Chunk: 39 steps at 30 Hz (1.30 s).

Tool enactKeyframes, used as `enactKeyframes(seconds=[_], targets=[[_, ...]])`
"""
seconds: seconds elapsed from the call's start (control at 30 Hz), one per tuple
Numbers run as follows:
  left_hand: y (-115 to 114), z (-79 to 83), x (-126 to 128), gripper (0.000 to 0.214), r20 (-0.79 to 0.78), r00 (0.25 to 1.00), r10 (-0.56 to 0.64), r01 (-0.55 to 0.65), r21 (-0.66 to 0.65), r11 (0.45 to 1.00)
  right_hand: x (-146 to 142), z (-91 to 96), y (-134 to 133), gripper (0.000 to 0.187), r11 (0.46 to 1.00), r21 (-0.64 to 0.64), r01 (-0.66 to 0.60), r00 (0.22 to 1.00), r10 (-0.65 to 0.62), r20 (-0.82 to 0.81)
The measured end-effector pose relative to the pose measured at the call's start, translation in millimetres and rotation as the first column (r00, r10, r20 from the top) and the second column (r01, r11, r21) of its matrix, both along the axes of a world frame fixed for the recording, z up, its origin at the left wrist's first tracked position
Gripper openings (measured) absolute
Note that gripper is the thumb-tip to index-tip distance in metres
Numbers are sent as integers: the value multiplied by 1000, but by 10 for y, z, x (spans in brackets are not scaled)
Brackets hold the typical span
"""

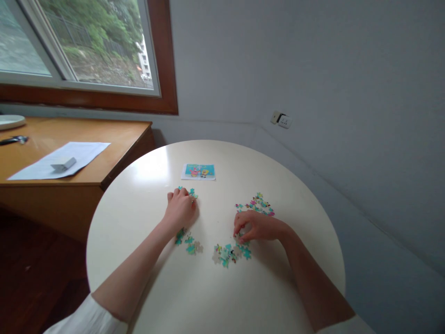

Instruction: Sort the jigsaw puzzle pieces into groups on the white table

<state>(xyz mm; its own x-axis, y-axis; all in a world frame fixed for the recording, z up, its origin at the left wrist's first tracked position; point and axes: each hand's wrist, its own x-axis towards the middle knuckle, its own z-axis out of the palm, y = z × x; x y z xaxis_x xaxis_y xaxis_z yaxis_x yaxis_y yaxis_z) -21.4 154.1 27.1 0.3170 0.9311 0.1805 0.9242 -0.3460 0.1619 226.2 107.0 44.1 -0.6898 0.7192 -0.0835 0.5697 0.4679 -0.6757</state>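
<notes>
My left hand rests on the round white table with its fingers curled down beside a few teal puzzle pieces; what lies under the fingertips is hidden. Closer to me, below that wrist, is a small group of green and grey pieces. Thumb and fingers of my right hand pinch at a puzzle piece on the edge of the front pile. That front pile mixes teal, yellow and grey pieces. Just beyond my right hand lies a colourful cluster of pieces.
A picture card with two cartoon figures lies toward the far side of the round table. On the left, a wooden desk holds paper and a small white box. Walls stand behind and to the right.
</notes>
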Motion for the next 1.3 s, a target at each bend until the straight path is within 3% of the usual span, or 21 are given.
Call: enactKeyframes(seconds=[0.1,0.2,0.27,0.33,0.4,0.53,0.8,0.97,1.1,1.3], targets=[[-8,1,16,31,7,1000,-2,2,9,1000,-28,-17,10,9,999,-18,27,998,-28,-60],[-7,-5,30,29,28,1000,-4,4,15,1000,-92,-81,39,10,976,66,207,970,-196,-142],[-6,-9,38,28,50,999,-12,11,22,1000,-150,-148,70,12,913,202,354,929,-317,-191],[-6,-13,45,27,75,997,-22,20,33,999,-203,-226,108,14,836,354,419,908,-380,-175],[-7,-19,50,27,87,996,-27,24,38,999,-234,-299,142,15,808,455,376,921,-379,-88],[-7,-24,53,26,95,995,-23,20,31,999,-215,-366,162,23,847,467,253,955,-296,19],[-29,-5,93,23,158,984,-87,87,10,996,-109,-234,105,22,895,268,355,932,-317,-176],[-37,4,100,21,156,983,-98,98,10,995,-200,-217,87,13,913,300,275,960,-246,-131],[-29,13,82,22,181,977,-112,113,3,994,-233,-255,98,11,883,382,273,959,-279,-40],[-89,10,154,18,261,918,-298,336,-116,935,-28,-218,157,11,800,471,372,882,-462,88]])
